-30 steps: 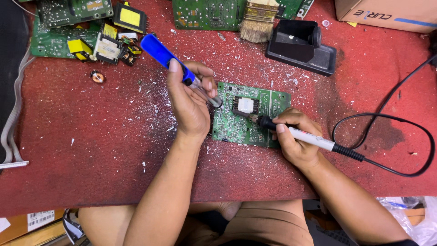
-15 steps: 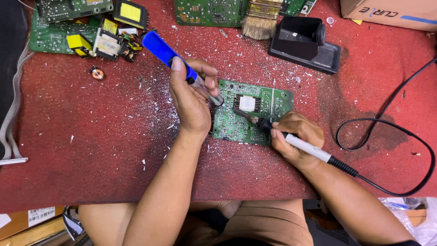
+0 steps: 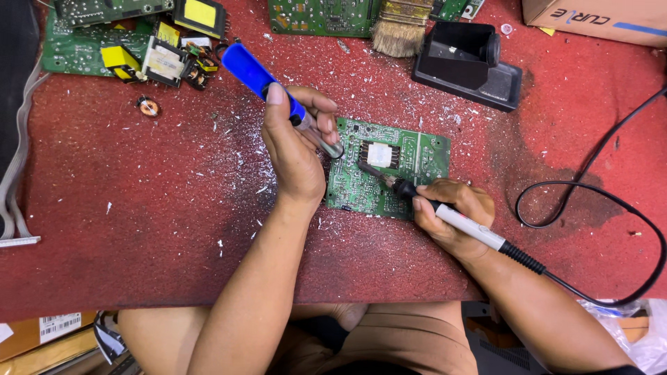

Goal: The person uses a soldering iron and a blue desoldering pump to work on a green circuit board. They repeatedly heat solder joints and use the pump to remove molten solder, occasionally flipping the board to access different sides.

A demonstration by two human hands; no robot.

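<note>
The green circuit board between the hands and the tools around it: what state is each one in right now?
Green circuit board: flat on the red mat, solder side up.
Soldering iron: gripped in the right hand, tip on the board.
Blue desoldering pump: held in the left hand, nozzle at the board's edge.
Black iron stand: empty.
Brush: lying unused.
Black cord: looped, slack.
</note>
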